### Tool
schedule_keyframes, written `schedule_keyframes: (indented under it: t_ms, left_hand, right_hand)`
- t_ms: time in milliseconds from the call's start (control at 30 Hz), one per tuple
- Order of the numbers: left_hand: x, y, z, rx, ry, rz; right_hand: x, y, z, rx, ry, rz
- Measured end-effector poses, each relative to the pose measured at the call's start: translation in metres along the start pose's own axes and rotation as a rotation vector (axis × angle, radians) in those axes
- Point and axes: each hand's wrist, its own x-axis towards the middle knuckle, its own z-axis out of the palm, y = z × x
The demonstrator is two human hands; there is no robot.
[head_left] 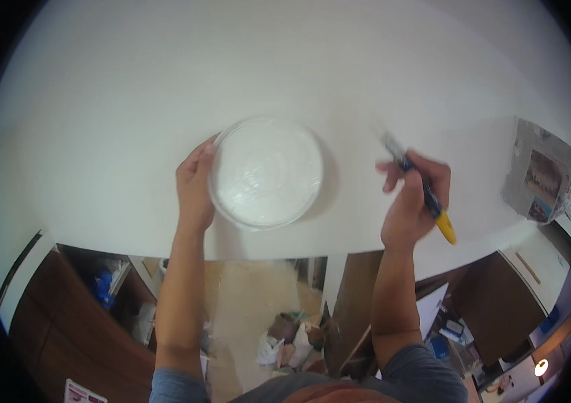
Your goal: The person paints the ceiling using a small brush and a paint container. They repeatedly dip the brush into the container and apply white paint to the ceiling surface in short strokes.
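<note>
At the far left, a dark brown panel point(57, 326) stands below the edge of a broad white surface point(131, 87), which fills most of the view. Just right of the panel, a blue item point(104, 289) sits in an open compartment. Next comes the left hand point(194, 188), clamped on the left side of a round tub point(265, 173) with a clear rim and glossy white inside. The tub is left of centre, in front of the white surface; I cannot tell whether the two touch. Lower down, a heap of bags point(295, 342) lies on the pale floor point(241, 295). Well apart from the left hand, the right hand point(406, 205) grips a brush point(431, 200) by its black and yellow handle. The brush tilts, yellow end to the lower right, its blurred bristles to the upper left, clear of the tub. Furthest right are a newspaper-covered bundle point(544, 171) beside the white surface and, lower, a small lit lamp point(541, 367).
</note>
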Motion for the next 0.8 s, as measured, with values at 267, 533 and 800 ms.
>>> schedule_keyframes:
  t_ms: [267, 533, 800]
  left_hand:
    - [-0.045, -0.032, 0.096, -0.115, -0.137, -0.042]
    - [-0.059, -0.061, 0.123, -0.074, -0.130, 0.093]
    - [-0.058, -0.062, 0.131, 0.006, -0.117, 0.161]
  right_hand:
    - [-0.052, -0.043, -0.065, -0.172, 0.017, 0.206]
    - [-0.057, -0.033, -0.068, -0.363, -0.079, 0.502]
    - [-0.059, -0.006, -0.062, -0.351, -0.132, 0.363]
